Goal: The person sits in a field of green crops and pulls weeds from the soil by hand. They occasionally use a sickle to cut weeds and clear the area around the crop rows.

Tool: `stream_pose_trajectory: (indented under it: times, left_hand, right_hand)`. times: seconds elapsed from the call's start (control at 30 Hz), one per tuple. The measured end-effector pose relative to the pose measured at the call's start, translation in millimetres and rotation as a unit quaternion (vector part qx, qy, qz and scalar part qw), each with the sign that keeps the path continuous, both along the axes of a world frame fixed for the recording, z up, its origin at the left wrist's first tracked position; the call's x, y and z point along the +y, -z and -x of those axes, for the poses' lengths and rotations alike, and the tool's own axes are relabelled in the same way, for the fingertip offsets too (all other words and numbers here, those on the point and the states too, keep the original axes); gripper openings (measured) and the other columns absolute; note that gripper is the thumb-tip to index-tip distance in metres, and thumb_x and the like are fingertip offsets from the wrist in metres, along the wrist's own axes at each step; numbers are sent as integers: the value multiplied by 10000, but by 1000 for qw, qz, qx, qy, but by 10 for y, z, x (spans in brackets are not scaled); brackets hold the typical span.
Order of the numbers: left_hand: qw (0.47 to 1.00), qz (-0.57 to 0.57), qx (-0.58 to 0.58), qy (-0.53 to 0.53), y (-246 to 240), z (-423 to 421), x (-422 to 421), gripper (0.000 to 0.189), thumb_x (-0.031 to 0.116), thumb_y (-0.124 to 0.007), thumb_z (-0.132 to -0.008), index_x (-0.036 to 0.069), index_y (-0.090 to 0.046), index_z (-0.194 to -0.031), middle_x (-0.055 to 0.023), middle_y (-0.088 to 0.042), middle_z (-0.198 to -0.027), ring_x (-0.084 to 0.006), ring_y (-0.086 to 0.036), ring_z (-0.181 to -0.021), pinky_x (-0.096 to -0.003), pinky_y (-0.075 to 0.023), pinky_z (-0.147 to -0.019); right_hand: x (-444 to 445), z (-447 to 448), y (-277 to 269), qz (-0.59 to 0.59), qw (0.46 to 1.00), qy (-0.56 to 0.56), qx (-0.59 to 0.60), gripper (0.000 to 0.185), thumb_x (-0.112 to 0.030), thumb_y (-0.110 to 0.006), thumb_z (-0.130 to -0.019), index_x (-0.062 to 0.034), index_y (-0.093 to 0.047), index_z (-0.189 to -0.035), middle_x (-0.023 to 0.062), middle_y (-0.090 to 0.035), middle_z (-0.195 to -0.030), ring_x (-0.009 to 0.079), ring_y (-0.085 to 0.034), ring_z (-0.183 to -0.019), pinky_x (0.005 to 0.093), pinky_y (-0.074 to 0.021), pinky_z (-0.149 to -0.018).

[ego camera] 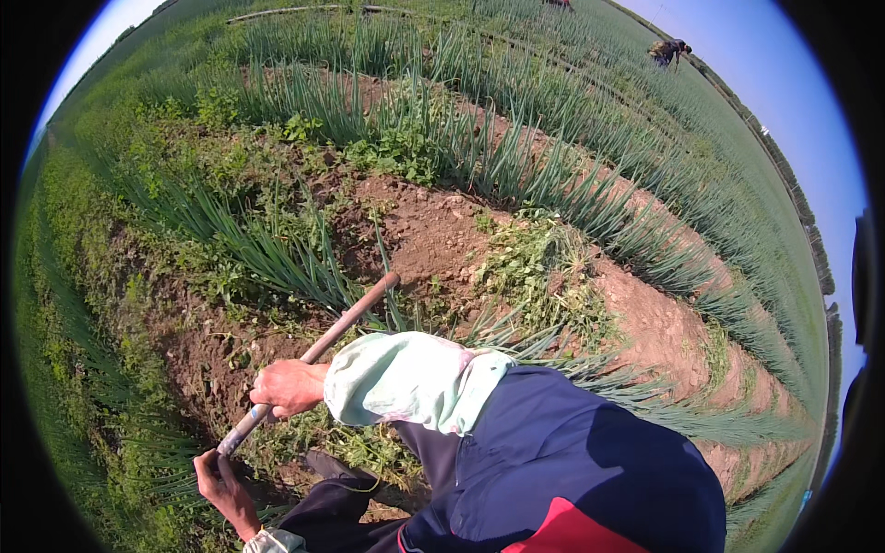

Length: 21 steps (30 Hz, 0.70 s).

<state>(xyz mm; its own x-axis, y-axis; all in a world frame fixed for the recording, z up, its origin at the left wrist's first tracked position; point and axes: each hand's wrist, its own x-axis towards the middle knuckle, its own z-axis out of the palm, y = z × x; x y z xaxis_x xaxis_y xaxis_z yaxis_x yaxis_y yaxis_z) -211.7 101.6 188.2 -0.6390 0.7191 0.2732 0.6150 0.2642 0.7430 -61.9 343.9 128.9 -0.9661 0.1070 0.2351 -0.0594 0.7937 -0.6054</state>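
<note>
My right hand, in a pale green patterned sleeve, is closed around a wooden tool handle. The handle slants from the rounded upper end at the middle of the view down to the lower left. There my left hand has its fingers around the paler lower end; whether a tool head is fixed there is hidden. Beneath the handle lies brown soil with small weeds. Green onion plants lean just left of its upper end. A heap of pulled weeds rests on the soil ridge to the right.
Onion rows and bare soil ridges curve away to the right. Dense weeds grow at left. A dark shoe stands below my right hand. Another person bends over far off at the upper right. A pale pole or pipe lies at the top.
</note>
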Motion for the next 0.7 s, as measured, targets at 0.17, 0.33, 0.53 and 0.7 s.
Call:
stream_pose_trajectory:
  times: [0.17, 0.33, 0.53, 0.7]
  left_hand:
    - [998, 28, 13, -50, 135, 66, 55, 105, 54, -538, -1047, -12, -612, -1081, -69, -586, -865, -153, -517, -739, -321, -440, -661]
    - [982, -110, -144, -60, 174, 140, 5, 277, 146, -468, -1086, -48, -578, -1251, -31, -611, -1009, -136, -540, -891, -299, -453, -808]
    - [978, -21, -206, 3, 188, 191, -13, 335, 117, -582, -1043, -37, -581, -1341, -63, -633, -1115, -138, -573, -968, -283, -462, -855]
    - [971, 5, -233, 51, 73, 157, -95, 498, 98, -705, -956, -85, -562, -1397, -181, -653, -1348, -277, -621, -1216, -394, -478, -1077]
  right_hand:
    - [16, -47, -60, 2, 999, 33, 13, 191, -154, -735, -762, -30, -668, -891, 177, -698, -862, 408, -707, -825, 525, -582, -730]
    - [241, -58, -158, 48, 992, 108, 31, 201, -146, -720, -777, -4, -659, -905, 204, -700, -859, 423, -710, -821, 518, -583, -734]
    - [600, -102, -67, 58, 974, 216, -35, 224, -139, -723, -834, 49, -672, -944, 241, -709, -817, 420, -717, -759, 490, -592, -694]
    - [690, -143, 46, 39, 977, 206, -33, 196, -121, -708, -816, 47, -679, -912, 238, -714, -867, 422, -723, -831, 501, -604, -757]
